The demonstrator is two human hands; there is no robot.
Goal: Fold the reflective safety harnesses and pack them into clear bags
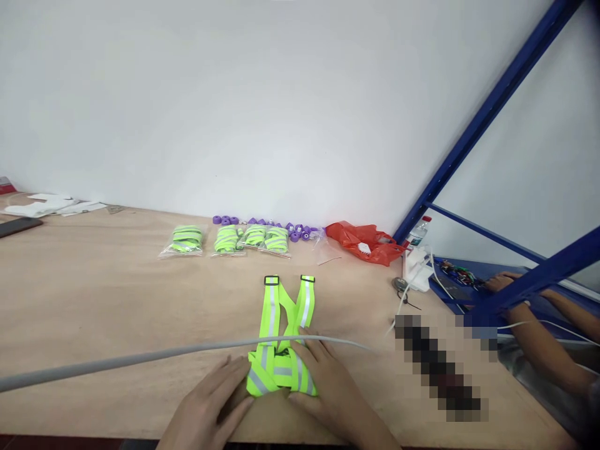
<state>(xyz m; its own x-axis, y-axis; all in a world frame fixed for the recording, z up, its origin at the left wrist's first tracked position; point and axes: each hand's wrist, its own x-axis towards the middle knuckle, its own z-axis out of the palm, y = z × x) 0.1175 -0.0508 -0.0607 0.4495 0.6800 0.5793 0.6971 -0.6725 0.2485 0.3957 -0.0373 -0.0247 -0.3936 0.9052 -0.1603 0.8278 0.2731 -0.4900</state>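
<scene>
A neon yellow-green reflective strap vest (284, 325) with grey stripes lies on the wooden table (117, 294), its near end folded into a bunch. My left hand (213, 406) grips the left side of that bunch, fingers curled on it. My right hand (328, 390) presses on the right side, fingers bent over the fabric. Two straps with black buckles stretch away from me.
A grey cable (140, 357) crosses the table over the vest. Several bagged vests (229, 239) and purple pieces (262, 223) line the wall, beside a red plastic bag (363, 242). At right are a blue shelf frame (492, 106) and another person's arm (539, 340).
</scene>
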